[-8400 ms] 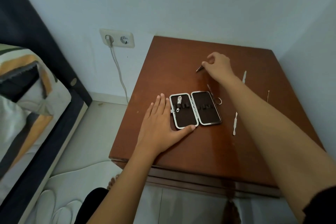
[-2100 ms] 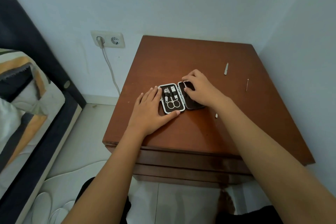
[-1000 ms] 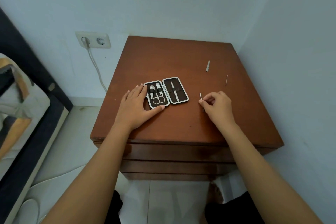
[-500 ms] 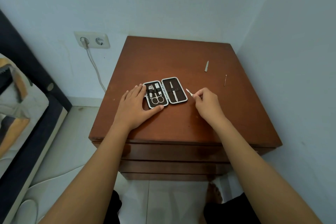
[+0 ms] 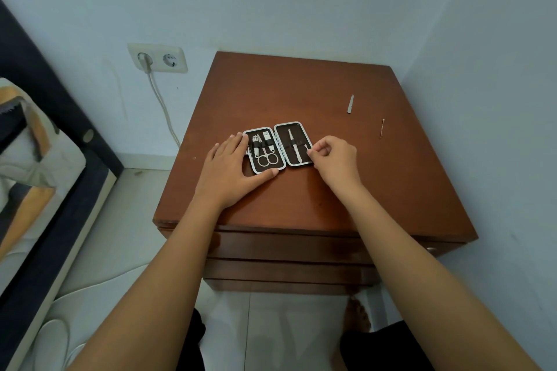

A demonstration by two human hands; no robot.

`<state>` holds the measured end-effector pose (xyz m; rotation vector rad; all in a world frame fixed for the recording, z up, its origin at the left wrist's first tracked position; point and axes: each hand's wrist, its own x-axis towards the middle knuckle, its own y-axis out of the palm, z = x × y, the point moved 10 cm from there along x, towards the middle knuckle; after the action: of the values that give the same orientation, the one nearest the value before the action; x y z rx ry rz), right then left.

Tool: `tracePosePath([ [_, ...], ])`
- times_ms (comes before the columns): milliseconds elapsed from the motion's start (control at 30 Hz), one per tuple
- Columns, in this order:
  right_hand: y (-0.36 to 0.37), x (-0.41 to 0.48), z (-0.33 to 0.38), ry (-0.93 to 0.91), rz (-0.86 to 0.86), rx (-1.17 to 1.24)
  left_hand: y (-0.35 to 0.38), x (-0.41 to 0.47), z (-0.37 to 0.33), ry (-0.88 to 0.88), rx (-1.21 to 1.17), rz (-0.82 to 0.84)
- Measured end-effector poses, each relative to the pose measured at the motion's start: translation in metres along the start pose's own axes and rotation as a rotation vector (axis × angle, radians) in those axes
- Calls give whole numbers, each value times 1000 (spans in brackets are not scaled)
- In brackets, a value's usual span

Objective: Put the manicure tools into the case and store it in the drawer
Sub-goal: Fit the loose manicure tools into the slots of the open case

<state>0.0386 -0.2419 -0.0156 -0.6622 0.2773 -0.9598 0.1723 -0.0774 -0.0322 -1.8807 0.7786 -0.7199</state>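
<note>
A small black manicure case (image 5: 278,129) lies open flat on the brown nightstand (image 5: 301,93). Its left half holds scissors (image 5: 266,159), a clipper and another small tool; its right half holds a slim metal tool (image 5: 294,146). My left hand (image 5: 230,170) rests flat against the case's left side, thumb at its front edge. My right hand (image 5: 333,159) pinches a thin metal tool at the right half's right edge; most of that tool is hidden by my fingers. A short metal tool (image 5: 350,104) and a thin stick (image 5: 382,128) lie loose at the back right.
The nightstand stands in a corner, walls behind and to the right. Closed drawer fronts (image 5: 289,250) show below its front edge. A wall socket (image 5: 156,58) with a plugged cable is at the left, and a bed (image 5: 33,159) runs along the far left.
My right hand picked a thin tool off the table right of the case and carried it left to the case's right half. My left hand stayed on the case.
</note>
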Motion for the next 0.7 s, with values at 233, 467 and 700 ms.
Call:
tracePosePath([
  [233, -6, -20, 18, -248, -83, -134, -1, 0, 0, -2, 4, -5],
  [467, -4, -47, 10, -371, -83, -204, -2, 0, -1, -2, -4, -8],
  [700, 11, -37, 16, -367, -17, -420, -2, -1, 0, -18, -4, -2],
])
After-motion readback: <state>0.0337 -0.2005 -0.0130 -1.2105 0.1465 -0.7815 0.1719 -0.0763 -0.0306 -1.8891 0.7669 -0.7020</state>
